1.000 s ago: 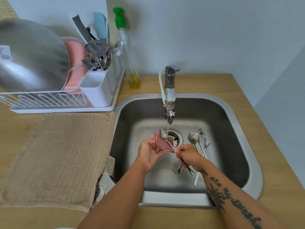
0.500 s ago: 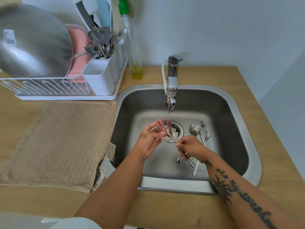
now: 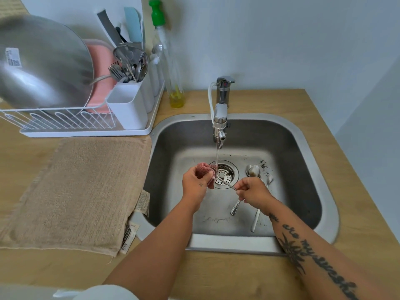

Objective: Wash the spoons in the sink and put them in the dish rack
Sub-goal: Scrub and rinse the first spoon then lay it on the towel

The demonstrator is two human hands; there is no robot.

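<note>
Your left hand grips a pink cloth with the fingers curled round it, low inside the sink and just left of the drain. Your right hand pinches the handle end of a thin metal spoon. From those fingertips the spoon slants up and left into the cloth, so its bowl end is hidden in the fold. It bridges the gap between your two hands, directly over the drain. A thin stream of water from the tap comes down at the right edge of the cloth.

More spoons lie on the sink floor just right of the drain, with their bowls pointing away from you and their handles running back under your right hand. One of them has a white handle, and a metal handle shows beside it.

The dish rack stands on the tabletop at the far left, well apart from both hands. Its white cutlery holder has forks and spoons standing upright in it. A beige towel lies flat between the rack and you, touching the left rim of the sink
</note>
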